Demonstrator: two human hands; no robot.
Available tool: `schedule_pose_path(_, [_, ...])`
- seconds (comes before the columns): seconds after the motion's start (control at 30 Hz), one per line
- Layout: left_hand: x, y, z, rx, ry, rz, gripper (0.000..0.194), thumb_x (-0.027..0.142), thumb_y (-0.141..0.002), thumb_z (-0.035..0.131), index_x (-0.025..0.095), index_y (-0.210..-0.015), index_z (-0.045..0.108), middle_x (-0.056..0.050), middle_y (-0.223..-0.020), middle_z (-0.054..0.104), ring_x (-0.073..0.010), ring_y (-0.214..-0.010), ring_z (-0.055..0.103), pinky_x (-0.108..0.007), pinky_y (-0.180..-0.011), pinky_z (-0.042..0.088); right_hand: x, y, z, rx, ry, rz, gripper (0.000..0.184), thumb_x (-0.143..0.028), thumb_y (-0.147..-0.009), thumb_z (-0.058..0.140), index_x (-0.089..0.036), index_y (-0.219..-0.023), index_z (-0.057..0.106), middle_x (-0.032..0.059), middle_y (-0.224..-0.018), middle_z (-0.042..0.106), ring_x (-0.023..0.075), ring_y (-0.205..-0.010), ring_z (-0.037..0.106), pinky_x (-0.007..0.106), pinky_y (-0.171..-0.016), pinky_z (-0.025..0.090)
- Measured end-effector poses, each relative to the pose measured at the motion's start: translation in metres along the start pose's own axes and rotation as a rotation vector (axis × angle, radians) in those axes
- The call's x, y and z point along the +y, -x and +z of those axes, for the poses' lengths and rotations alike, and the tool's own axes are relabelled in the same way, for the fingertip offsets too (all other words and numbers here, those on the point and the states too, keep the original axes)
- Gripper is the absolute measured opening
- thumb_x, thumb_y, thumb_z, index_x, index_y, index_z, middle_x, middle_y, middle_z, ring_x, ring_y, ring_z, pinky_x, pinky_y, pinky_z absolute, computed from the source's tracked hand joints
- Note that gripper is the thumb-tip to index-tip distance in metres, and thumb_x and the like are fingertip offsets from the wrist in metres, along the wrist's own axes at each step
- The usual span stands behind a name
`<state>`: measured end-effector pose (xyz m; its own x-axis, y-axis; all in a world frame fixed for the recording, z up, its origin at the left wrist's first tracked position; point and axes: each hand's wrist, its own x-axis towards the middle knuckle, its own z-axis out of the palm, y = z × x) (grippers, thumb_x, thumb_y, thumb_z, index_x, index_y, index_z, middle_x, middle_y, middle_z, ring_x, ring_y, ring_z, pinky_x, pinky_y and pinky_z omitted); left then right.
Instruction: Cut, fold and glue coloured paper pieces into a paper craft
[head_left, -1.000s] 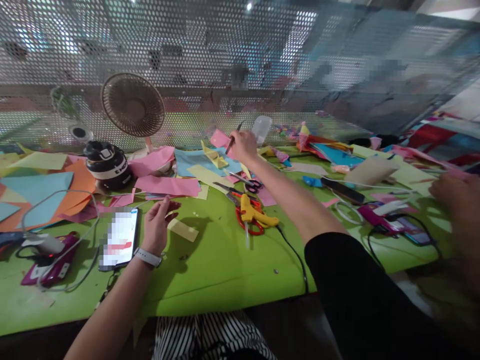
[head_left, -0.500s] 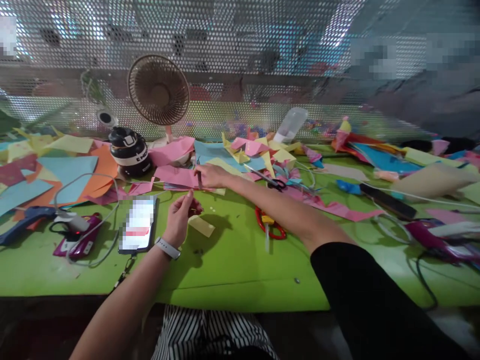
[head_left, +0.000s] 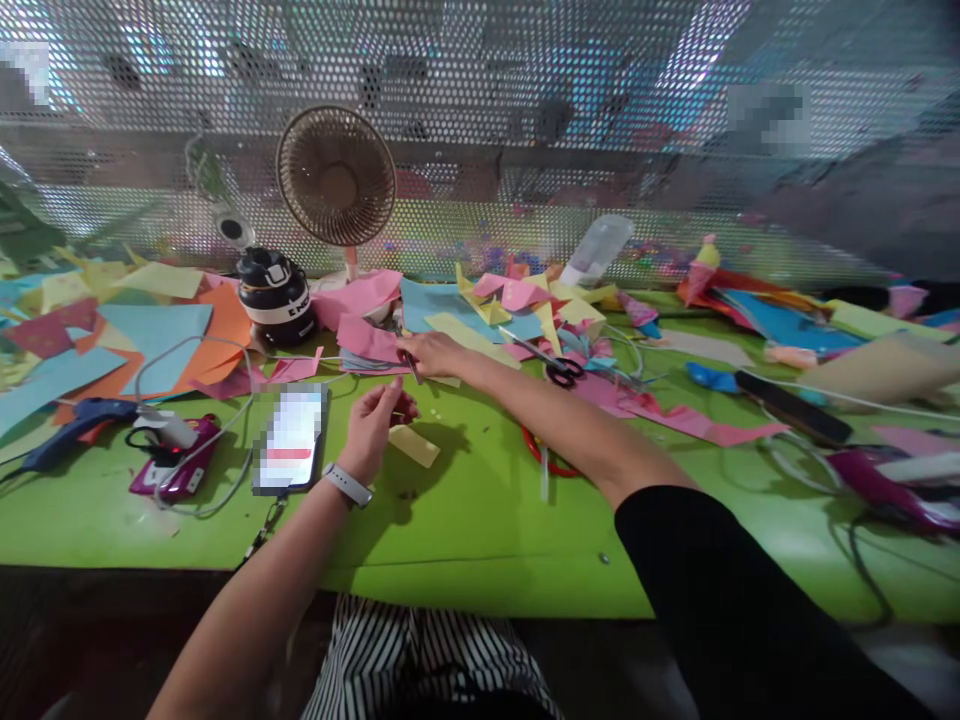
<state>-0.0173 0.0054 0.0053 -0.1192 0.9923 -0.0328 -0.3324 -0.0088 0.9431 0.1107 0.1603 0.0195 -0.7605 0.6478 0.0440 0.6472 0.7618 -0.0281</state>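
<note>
My right hand (head_left: 431, 353) reaches across to the back of the table, its fingers closed round a slim dark tool (head_left: 415, 370) whose kind I cannot make out. Its fingertips meet the edge of a pink paper (head_left: 366, 337), which is tilted up over a small stack of paper (head_left: 367, 362). Nearer to me, my left hand (head_left: 373, 425) hovers above the table with thumb and fingers curled together. Whatever those fingers hold, if anything, is hidden. Just right of the left hand, a small pale yellow paper strip (head_left: 415, 446) lies on the green table (head_left: 480, 530).
Left of my hands lie a phone (head_left: 291, 440), a purple power strip (head_left: 180, 470) and a blue glue gun (head_left: 82, 425). A black jug (head_left: 276, 300) and a fan (head_left: 337, 180) stand behind. Scissors (head_left: 562, 370) and a red tape roll (head_left: 551, 460) lie by my right forearm.
The pink paper has tilted up at my right hand, and the dark tool has swung from upright to slanted. My left hand keeps its curl. The whole view has shifted slightly.
</note>
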Motion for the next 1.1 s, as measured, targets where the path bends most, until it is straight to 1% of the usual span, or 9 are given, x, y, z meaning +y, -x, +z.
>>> schedule_pose_path(0.13, [0.001,-0.001,-0.001,0.007,-0.024,0.0,0.044,0.059,-0.071,0.077,0.017,-0.064,0.066,-0.002,-0.062,0.064,-0.0122,-0.058,0.061,-0.025,-0.06,0.047,-0.001,0.003,-0.003,-0.005,-0.051,0.019,0.034,-0.022,-0.084,0.059,-0.021,-0.117,0.061,0.0091,-0.113,0.071,0.0249,-0.091,0.068,0.03,-0.071,0.043])
schedule_pose_path(0.27, [0.003,-0.003,-0.002,0.047,-0.058,0.043,0.04,0.056,-0.069,0.08,0.018,-0.077,0.069,-0.002,-0.07,0.069,-0.0141,-0.067,0.066,-0.025,-0.063,0.048,0.008,0.022,-0.021,0.068,-0.11,0.111,0.031,-0.02,-0.091,0.048,-0.019,-0.12,0.061,0.0093,-0.106,0.074,0.0254,-0.092,0.068,0.031,-0.073,0.044])
schedule_pose_path(0.43, [0.007,-0.008,-0.005,0.094,-0.026,0.12,0.04,0.053,-0.068,0.082,0.019,-0.084,0.068,0.0,-0.07,0.067,-0.012,-0.068,0.065,-0.022,-0.063,0.047,-0.004,0.09,-0.028,0.155,-0.077,-0.014,0.029,-0.019,-0.095,0.049,-0.017,-0.119,0.064,0.0133,-0.107,0.073,0.0243,-0.092,0.066,0.033,-0.076,0.046])
schedule_pose_path(0.6, [0.009,-0.011,-0.003,0.136,0.004,0.108,0.046,0.058,-0.065,0.082,0.017,-0.074,0.064,0.002,-0.065,0.063,-0.0102,-0.062,0.062,-0.021,-0.06,0.048,-0.04,0.164,-0.009,-0.014,0.132,-0.201,0.029,-0.008,-0.093,0.048,-0.014,-0.114,0.067,0.0103,-0.089,0.072,0.0215,-0.081,0.063,0.035,-0.073,0.048])
schedule_pose_path(0.7, [0.008,-0.012,-0.001,0.134,-0.011,0.1,0.046,0.057,-0.063,0.083,0.016,-0.071,0.063,0.001,-0.065,0.063,-0.0096,-0.06,0.061,-0.02,-0.059,0.048,-0.053,0.186,-0.004,-0.054,0.179,-0.249,0.032,-0.006,-0.095,0.046,-0.015,-0.116,0.068,0.0103,-0.093,0.072,0.022,-0.086,0.063,0.035,-0.074,0.048])
schedule_pose_path(0.8, [0.007,-0.013,-0.001,0.123,-0.048,0.108,0.045,0.055,-0.062,0.084,0.015,-0.07,0.064,0.001,-0.064,0.064,-0.0091,-0.059,0.061,-0.02,-0.058,0.047,-0.046,0.193,-0.01,-0.027,0.15,-0.224,0.042,-0.004,-0.096,0.042,-0.02,-0.129,0.062,0.0091,-0.098,0.073,0.0204,-0.088,0.063,0.035,-0.077,0.049])
schedule_pose_path(0.9, [0.007,-0.015,-0.003,0.122,-0.069,0.113,0.042,0.053,-0.063,0.084,0.016,-0.071,0.066,0.001,-0.064,0.064,-0.0089,-0.058,0.061,-0.019,-0.057,0.047,-0.013,0.204,-0.023,0.07,0.074,-0.01,0.04,-0.007,-0.095,0.045,-0.019,-0.128,0.064,0.0095,-0.103,0.074,0.0195,-0.09,0.063,0.035,-0.081,0.05])
schedule_pose_path(1.0, [0.008,-0.016,-0.003,0.137,-0.06,0.115,0.041,0.052,-0.064,0.083,0.015,-0.07,0.066,0.001,-0.064,0.065,-0.0087,-0.058,0.06,-0.019,-0.057,0.048,0.035,0.229,-0.037,0.185,0.123,0.43,0.029,-0.017,-0.093,0.049,-0.015,-0.107,0.074,0.0133,-0.106,0.073,0.0256,-0.098,0.065,0.036,-0.081,0.05])
schedule_pose_path(1.1, [0.009,-0.016,-0.001,0.138,-0.056,0.106,0.041,0.051,-0.062,0.084,0.015,-0.069,0.066,0.001,-0.062,0.064,-0.0088,-0.057,0.06,-0.02,-0.058,0.049,0.069,0.256,-0.041,0.06,0.153,0.792,0.027,-0.027,-0.092,0.052,-0.014,-0.088,0.076,0.0151,-0.094,0.073,0.0276,-0.083,0.067,0.034,-0.066,0.047])
